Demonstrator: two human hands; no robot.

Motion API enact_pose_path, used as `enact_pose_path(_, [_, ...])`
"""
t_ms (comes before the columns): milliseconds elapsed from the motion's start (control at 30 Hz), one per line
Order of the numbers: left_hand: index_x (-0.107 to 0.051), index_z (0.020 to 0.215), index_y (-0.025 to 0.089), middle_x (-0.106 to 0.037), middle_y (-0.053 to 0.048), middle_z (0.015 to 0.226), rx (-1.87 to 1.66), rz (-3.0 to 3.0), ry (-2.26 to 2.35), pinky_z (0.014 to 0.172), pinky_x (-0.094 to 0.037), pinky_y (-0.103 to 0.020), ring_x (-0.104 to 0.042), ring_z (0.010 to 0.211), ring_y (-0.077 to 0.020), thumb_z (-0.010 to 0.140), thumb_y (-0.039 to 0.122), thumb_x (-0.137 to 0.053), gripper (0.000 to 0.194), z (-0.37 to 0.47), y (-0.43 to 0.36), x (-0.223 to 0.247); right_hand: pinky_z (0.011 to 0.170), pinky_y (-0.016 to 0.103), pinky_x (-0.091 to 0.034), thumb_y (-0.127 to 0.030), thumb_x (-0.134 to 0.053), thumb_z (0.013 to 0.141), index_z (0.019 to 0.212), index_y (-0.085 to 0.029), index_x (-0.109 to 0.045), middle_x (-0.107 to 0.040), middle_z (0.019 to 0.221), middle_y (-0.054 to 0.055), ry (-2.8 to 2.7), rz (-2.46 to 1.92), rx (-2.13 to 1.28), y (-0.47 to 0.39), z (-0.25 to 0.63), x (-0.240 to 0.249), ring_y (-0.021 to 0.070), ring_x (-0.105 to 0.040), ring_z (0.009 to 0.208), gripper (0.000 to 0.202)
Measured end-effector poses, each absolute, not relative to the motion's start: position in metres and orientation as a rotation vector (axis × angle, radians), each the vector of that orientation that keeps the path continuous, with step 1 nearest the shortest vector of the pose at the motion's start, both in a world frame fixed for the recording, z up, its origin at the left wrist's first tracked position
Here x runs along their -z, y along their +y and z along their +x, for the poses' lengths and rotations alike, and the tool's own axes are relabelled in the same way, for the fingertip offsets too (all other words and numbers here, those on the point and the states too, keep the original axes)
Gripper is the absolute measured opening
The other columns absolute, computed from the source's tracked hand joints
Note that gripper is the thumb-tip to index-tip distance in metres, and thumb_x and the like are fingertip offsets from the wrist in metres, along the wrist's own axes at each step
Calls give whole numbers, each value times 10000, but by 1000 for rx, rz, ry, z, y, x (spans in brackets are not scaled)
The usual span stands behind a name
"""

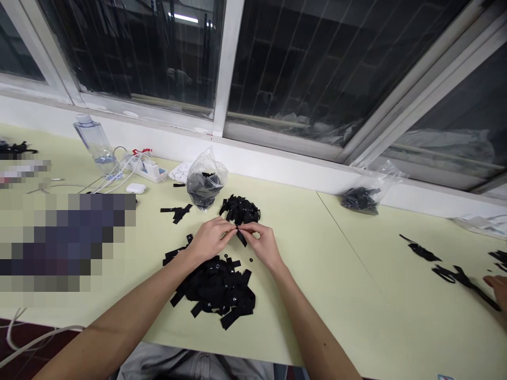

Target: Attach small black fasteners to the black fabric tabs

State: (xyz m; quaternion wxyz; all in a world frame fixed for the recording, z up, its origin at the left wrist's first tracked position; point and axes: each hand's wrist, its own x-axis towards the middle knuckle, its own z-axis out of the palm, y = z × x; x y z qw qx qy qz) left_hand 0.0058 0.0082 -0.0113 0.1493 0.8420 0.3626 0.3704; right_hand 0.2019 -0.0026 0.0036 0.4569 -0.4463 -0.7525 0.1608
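Both of my hands meet above the table between two heaps of black fabric strips. My left hand (214, 237) pinches one end of a short black fabric strip (241, 238), and my right hand (260, 243) pinches it from the other side. Its free end hangs down between my fingers; the gripped part is mostly hidden. Nearer to me lies a large heap of black strips (217, 287), some with small printed marks. Just beyond my hands is a smaller heap of strips (240, 209). Small black rings (251, 259) lie on the table by my wrists.
A clear bag of black pieces (206, 182) stands behind the heaps, a second bag (360, 199) farther right. At left are a water bottle (95, 142), a power strip (148, 170) with cables and a white case (135, 188). Another person's hand (498, 289) shows at right near black straps (461, 277).
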Motion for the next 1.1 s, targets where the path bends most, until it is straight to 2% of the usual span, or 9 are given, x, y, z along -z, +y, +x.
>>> enact_pose_path(167, [-713,1018,222,-722,-50,936,-1070,2422,1045,810,-528,-329,-642,915,-200,996,288,-471,251,5,9,11,684,372,-589,-346,-568,907,955,-285,-769,-759,883,46,-1888,-1150,-440,-10,200,1,224,-713,767,215])
enact_pose_path(233, [-711,1000,219,-718,-50,916,-1063,2424,1047,800,-526,-325,-642,903,-199,998,282,-466,253,4,9,10,721,364,-581,-310,-557,924,972,-260,-762,-751,893,50,-1914,-1145,-427,-12,200,3,214,-700,787,217])
enact_pose_path(533, [-703,1034,212,-717,-59,964,-1035,2488,1066,825,-537,-336,-642,934,-205,975,240,-485,228,7,5,6,736,355,-565,-253,-521,944,1038,-247,-742,-733,946,65,-1959,-1182,-241,-14,194,9,204,-661,770,240])
enact_pose_path(833, [-735,979,232,-724,-59,875,-1075,2469,1085,783,-548,-337,-660,878,-212,969,264,-495,242,8,4,7,741,349,-570,-206,-522,926,1059,-267,-746,-741,951,50,-2002,-1147,-262,-12,198,9,213,-681,817,268])
enact_pose_path(1100, [-728,995,217,-726,-53,915,-1069,2399,1088,823,-533,-331,-655,913,-204,973,244,-497,234,7,6,7,740,365,-569,-182,-557,897,1127,-250,-721,-737,988,62,-2062,-1155,-238,-11,200,12,212,-673,783,291])
